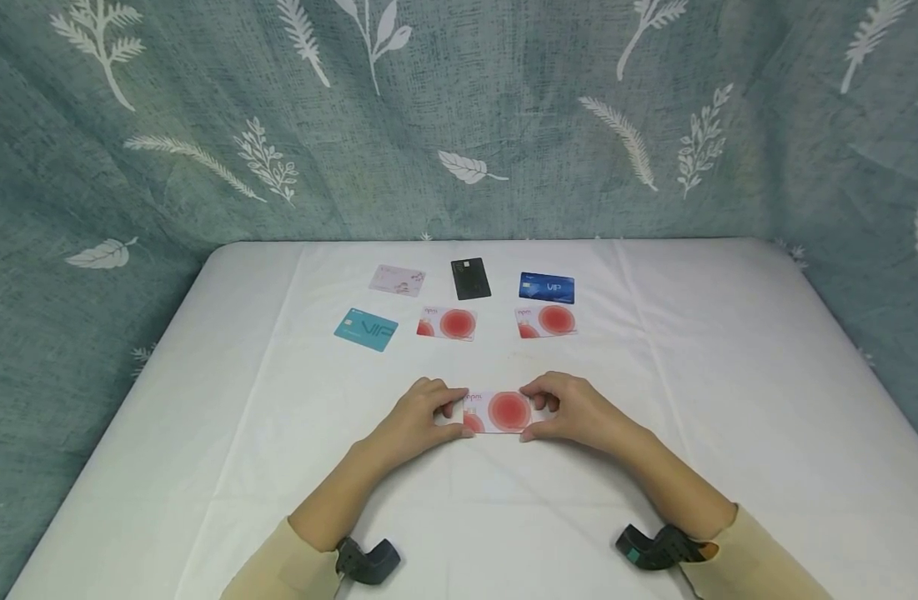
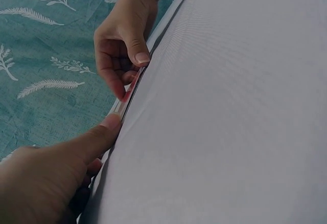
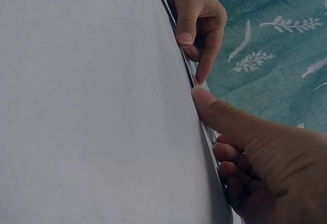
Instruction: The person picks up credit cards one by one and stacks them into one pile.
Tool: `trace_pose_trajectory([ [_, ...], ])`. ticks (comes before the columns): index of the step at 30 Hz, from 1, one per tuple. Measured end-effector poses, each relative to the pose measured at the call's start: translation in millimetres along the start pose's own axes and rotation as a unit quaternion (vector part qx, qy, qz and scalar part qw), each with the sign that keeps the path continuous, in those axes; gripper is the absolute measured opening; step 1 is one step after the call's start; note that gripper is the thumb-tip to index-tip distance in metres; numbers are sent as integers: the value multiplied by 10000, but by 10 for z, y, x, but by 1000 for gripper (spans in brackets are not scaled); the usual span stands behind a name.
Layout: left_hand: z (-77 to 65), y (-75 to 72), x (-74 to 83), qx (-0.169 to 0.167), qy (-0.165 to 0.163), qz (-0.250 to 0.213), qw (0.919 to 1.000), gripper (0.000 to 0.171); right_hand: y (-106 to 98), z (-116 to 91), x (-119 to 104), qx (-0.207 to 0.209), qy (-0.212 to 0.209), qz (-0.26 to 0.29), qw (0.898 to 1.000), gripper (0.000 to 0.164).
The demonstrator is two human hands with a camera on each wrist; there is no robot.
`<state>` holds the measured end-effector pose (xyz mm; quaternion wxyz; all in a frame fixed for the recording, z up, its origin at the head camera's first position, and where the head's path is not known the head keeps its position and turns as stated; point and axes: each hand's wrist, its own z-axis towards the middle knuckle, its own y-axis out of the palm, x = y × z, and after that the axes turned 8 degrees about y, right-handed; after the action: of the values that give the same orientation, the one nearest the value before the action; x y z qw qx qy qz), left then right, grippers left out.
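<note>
A white card with red circles (image 1: 496,412) lies near the middle of the white table, its long side running left to right. At its left end, my left hand (image 1: 421,414) pinches the corners between thumb and forefinger. My right hand (image 1: 574,408) has the right end pinched the same way, with the other fingers curled in. Both wrist views show the card almost edge-on. The left hand (image 2: 46,180) appears low in the left wrist view, and the right hand (image 3: 278,168) low in the right wrist view.
Beyond the hands lie a lilac card (image 1: 397,281), a black card (image 1: 471,279), a blue VIP card (image 1: 546,288), a teal VIP card (image 1: 366,330) and two more red-circle cards (image 1: 447,323). A green leaf-patterned cloth (image 1: 459,108) hangs behind the table's far edge.
</note>
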<state>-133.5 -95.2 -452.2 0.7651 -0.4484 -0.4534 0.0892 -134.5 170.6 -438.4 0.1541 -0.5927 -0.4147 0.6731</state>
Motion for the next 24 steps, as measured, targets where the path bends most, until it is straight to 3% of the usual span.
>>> trace_pose_trajectory([
  [9, -3, -33, 14, -12, -1, 6, 10000, 50, -39, 9, 2, 59, -379, -75, 9992, 51],
  [24, 4, -15, 12, 20, -46, -108, 9999, 50, -45, -12, -10, 110, -237, 33, 9997, 50],
])
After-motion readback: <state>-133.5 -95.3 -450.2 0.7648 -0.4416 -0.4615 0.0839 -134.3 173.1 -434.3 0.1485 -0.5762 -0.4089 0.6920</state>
